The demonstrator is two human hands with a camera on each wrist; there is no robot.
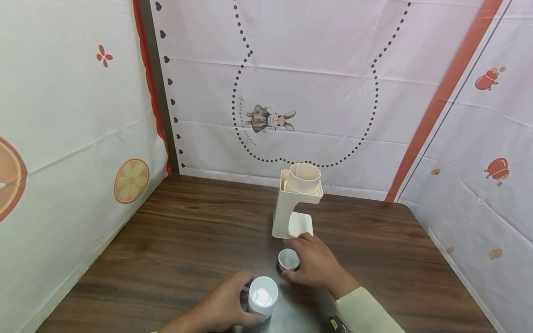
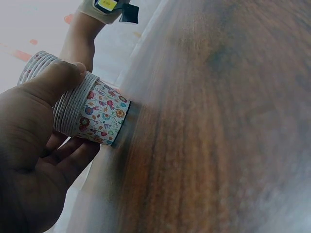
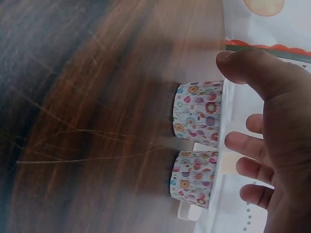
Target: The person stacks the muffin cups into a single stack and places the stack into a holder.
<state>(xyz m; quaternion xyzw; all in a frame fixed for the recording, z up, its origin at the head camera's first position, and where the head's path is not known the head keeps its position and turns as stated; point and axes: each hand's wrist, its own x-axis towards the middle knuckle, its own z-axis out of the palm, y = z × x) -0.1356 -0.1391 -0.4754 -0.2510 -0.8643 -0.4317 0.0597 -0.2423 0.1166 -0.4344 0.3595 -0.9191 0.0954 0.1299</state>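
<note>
My left hand (image 1: 226, 300) grips a stack of small paper baking cups (image 1: 263, 296), thumb on one side and fingers on the other. In the left wrist view, the stack (image 2: 90, 107) lies tilted in the hand, its nested white rims toward the palm and a floral print on the outermost cup. Spread thumb and fingers of my right hand (image 1: 314, 261) reach around a single paper baking cup (image 1: 288, 260) standing on the table. Seen from the right wrist, two floral cups, an upper one (image 3: 198, 112) and a lower one (image 3: 194, 178), stand side by side before the hand.
Behind the single cup stands a cream C-shaped stand (image 1: 287, 208) with a round tube (image 1: 305, 178) in its top and a flat base. Printed cloth walls (image 1: 333, 115) enclose the brown wooden table (image 1: 187, 222) at the back and sides.
</note>
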